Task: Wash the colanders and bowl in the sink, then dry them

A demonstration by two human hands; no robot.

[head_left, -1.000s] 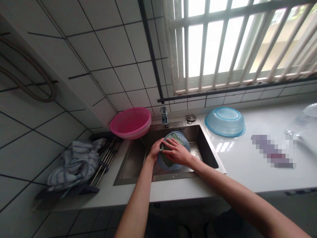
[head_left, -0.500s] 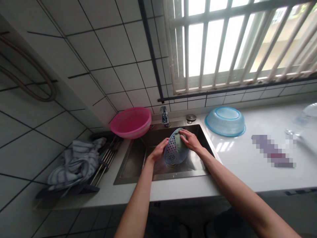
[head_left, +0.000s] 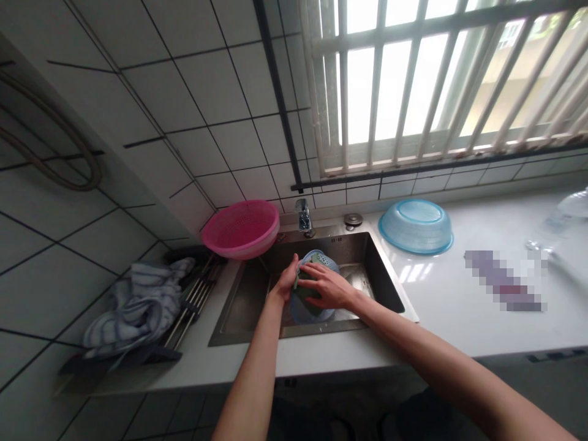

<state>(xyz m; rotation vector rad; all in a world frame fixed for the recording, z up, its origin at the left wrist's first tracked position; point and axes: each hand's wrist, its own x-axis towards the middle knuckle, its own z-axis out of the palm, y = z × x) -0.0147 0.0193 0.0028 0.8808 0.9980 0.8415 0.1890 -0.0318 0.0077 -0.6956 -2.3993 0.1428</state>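
Note:
A light blue plastic colander point(head_left: 331, 262) is tilted inside the steel sink, its perforated side showing near the top. My left hand point(head_left: 287, 280) grips the colander by its left rim, with the thumb pointing up. A green cloth point(head_left: 316, 308) lies against the colander's surface. Over that cloth, my right hand point(head_left: 328, 285) presses with its fingers somewhat spread and holds it to the colander. The right hand hides part of both cloth and colander.
The sink point(head_left: 386, 275) has a chrome faucet point(head_left: 304, 217) behind it. A pink basket point(head_left: 241, 229) rests at its back left corner, an upturned blue basin point(head_left: 416, 226) to the right. A striped cloth point(head_left: 138, 306) lies on a rack point(head_left: 195, 300). A clear bottle point(head_left: 567, 217) is far right.
My right hand has moved left and down across the colander with the green cloth. The colander has turned and shifted slightly left in the sink, with my left hand still at its rim.

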